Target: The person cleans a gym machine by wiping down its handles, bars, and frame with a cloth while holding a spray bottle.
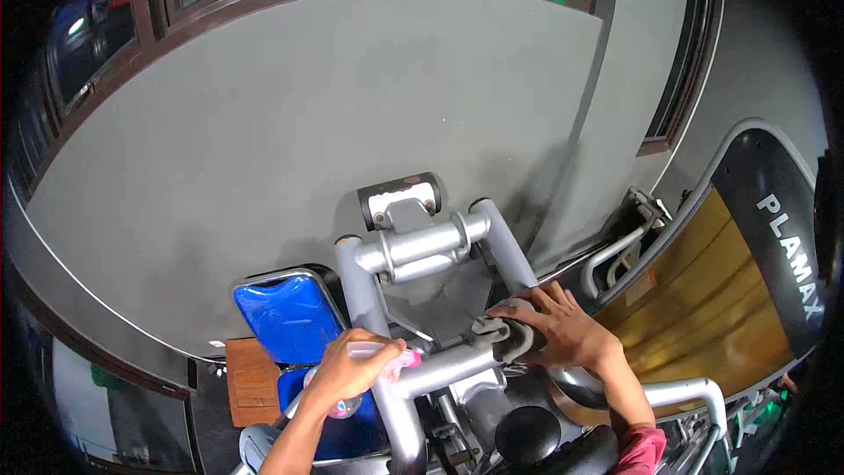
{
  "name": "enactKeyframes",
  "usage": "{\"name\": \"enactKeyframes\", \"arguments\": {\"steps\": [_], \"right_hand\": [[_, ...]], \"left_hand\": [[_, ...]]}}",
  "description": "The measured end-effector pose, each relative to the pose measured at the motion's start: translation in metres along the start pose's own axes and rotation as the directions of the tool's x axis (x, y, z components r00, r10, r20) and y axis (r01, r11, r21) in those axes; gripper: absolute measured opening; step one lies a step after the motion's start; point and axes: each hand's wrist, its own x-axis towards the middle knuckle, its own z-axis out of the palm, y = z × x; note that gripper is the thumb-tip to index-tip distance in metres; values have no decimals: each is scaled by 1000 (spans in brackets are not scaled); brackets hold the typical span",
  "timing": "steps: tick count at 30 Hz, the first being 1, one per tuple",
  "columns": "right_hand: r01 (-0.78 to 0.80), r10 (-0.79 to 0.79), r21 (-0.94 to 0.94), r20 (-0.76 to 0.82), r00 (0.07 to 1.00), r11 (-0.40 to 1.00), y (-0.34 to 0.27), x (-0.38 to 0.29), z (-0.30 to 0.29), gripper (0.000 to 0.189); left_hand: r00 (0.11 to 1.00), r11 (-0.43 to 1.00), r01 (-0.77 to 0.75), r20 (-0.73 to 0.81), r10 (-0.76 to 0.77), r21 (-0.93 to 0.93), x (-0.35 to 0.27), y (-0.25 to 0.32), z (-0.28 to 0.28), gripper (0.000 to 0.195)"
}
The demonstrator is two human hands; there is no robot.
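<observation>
My left hand [356,366] grips a clear spray bottle [343,408] by its neck, and the pink nozzle [413,359] points right. Just beyond that nozzle runs the silver metal tube [455,367] of a gym machine's frame. My right hand [560,330] presses a bunched grey cloth [504,336] against the right end of this tube, with fingers spread over the cloth. Part of the cloth is hidden under my palm. Farther up, the frame carries a silver crossbar [422,243] and a black cylindrical pad [400,200] with worn white patches.
A blue padded chair [290,316] stands at the left beside a brown wooden box [252,382]. On the right rises a gold-and-black machine panel [705,303] bearing the maker's name, PLAMAX. Below my right hand are a black round pad [527,434] and a bent silver handle [686,390]. A grey wall [330,99] stands behind.
</observation>
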Motion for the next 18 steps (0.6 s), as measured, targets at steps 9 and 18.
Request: {"name": "enactKeyframes", "arguments": {"steps": [9,18], "right_hand": [[155,-173,186,83,981,970,10,28,-22,68],[358,-360,263,-44,932,896,-61,62,61,63]], "left_hand": [[997,895,21,76,14,-445,3,-18,-6,46],[998,824,22,62,16,-566,4,-28,-6,48]]}}
